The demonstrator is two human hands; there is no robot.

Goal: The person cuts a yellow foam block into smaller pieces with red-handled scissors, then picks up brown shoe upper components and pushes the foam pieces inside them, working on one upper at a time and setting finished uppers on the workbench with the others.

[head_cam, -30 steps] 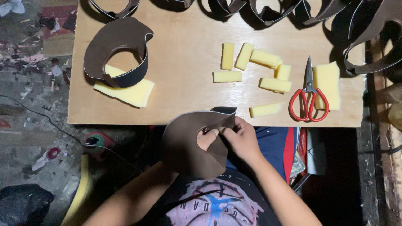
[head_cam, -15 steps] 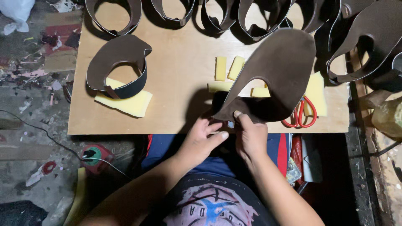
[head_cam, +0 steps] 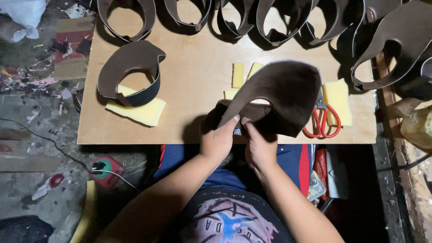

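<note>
Over the wooden bench's (head_cam: pixel 198 81) near edge, both hands, left hand (head_cam: pixel 219 138) and right hand (head_cam: pixel 257 145), pinch a curved brown leather piece (head_cam: pixel 281 96); similar finished loops (head_cam: pixel 130 74) lie behind, yellow foam blocks (head_cam: pixel 237 74) unused.

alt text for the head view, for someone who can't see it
Seen from above, a left hand and right hand hold up a brown leather piece over a wooden board. Yellow foam blocks, red scissors and more leather pieces lie on it.
</note>
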